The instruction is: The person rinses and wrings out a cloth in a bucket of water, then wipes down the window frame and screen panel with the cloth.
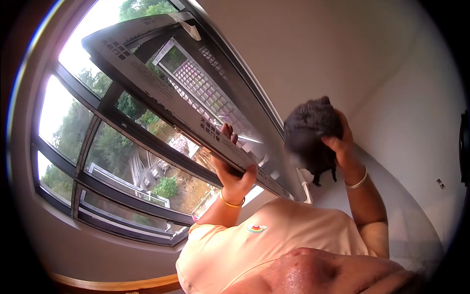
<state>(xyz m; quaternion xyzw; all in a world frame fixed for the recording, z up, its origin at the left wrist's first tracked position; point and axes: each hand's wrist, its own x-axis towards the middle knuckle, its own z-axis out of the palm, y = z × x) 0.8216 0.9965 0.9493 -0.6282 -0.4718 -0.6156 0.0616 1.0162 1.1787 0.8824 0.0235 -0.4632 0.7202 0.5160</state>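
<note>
My left hand (pixel 237 181) is wrapped round the lower edge of an open window sash (pixel 171 105), thumb on the near side and fingertips showing past the far side. The sash has a dark frame with printed protective film, and its glass shows reflections. In my right hand (pixel 345 147) is a bunched dark cloth (pixel 311 130), with the thumb pressed on its right side. The cloth is held up to the right of the sash, apart from it as far as I can see. Most fingers of my right hand are hidden by it.
A dark fixed window frame (pixel 78 171) stands at the left, with trees and ground outside. A white handle (pixel 192 30) is on the sash's upper part. Pale walls (pixel 391 108) rise at the right. A wooden edge (pixel 117 284) runs along the bottom left.
</note>
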